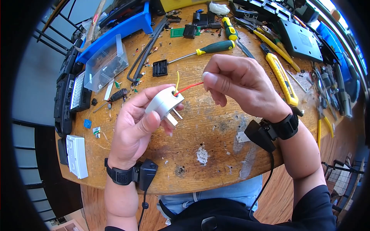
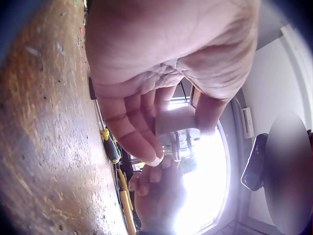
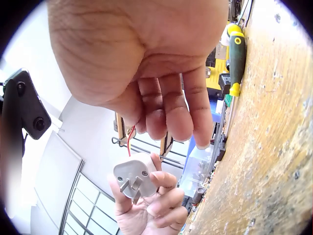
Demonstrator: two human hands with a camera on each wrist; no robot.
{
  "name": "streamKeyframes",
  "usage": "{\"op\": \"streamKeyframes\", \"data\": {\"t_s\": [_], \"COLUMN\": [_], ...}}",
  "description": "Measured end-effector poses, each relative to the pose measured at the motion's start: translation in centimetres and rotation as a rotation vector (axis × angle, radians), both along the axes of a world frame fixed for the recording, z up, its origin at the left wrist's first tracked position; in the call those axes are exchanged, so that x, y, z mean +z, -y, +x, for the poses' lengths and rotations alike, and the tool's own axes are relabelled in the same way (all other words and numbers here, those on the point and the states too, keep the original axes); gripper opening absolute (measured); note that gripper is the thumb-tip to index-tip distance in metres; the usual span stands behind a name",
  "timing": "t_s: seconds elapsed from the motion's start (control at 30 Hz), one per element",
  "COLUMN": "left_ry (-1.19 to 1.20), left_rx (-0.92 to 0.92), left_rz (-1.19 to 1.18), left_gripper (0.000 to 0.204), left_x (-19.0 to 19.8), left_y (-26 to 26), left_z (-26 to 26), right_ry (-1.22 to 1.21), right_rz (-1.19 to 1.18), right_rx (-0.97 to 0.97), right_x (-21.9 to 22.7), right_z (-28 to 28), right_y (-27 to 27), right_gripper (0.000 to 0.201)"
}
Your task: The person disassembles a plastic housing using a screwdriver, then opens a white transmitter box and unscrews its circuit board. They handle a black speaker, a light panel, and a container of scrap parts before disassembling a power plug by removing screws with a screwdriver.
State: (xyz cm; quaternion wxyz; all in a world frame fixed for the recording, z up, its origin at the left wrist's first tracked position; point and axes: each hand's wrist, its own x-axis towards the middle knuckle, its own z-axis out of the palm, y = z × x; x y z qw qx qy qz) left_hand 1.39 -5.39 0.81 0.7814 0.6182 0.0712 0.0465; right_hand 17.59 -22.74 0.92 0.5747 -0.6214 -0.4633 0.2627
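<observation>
My left hand (image 1: 132, 125) grips a white power plug (image 1: 162, 102) between thumb and fingers above the workbench. Its flat metal pins (image 1: 171, 119) point down toward the bench's front edge; three of them show on the plug face (image 3: 128, 172) in the right wrist view. From a hole in the plug's side come a red wire (image 1: 189, 87) and a short yellow wire (image 1: 178, 79), which stands up free. Thumb and index finger of my right hand (image 1: 246, 88) pinch the red wire's far end. What lies inside the plug is hidden.
On the wooden workbench (image 1: 208, 154), a green-and-yellow screwdriver (image 1: 216, 47) lies behind my hands. A yellow utility knife (image 1: 282, 79) is right of them, with pliers (image 1: 275, 50) beyond. At left stand a clear plastic bin (image 1: 106, 63) and a white box (image 1: 77, 156).
</observation>
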Motion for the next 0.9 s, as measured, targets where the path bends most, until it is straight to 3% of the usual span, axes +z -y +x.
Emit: {"op": "streamKeyframes", "data": {"t_s": [0.17,0.23,0.33,0.9], "left_ry": [-0.018,-0.121,-0.146,-0.146], "left_rx": [-0.071,-0.041,-0.12,-0.202], "left_rz": [0.008,0.085,0.133,0.083], "left_gripper": [0.069,0.084,0.085,0.089], "left_x": [0.2,0.2,0.2,0.8], "left_y": [0.4,0.7,0.4,0.7], "left_z": [-0.2,-0.2,-0.3,-0.4], "right_ry": [-0.024,-0.021,-0.022,0.056], "right_rz": [-0.002,-0.017,-0.013,-0.114], "right_rx": [0.018,0.022,0.026,0.031], "right_x": [0.2,0.2,0.2,1.6], "right_z": [0.0,0.0,-0.1,-0.2], "right_y": [0.1,0.2,0.2,0.5], "right_gripper": [0.032,0.033,0.034,0.04]}}
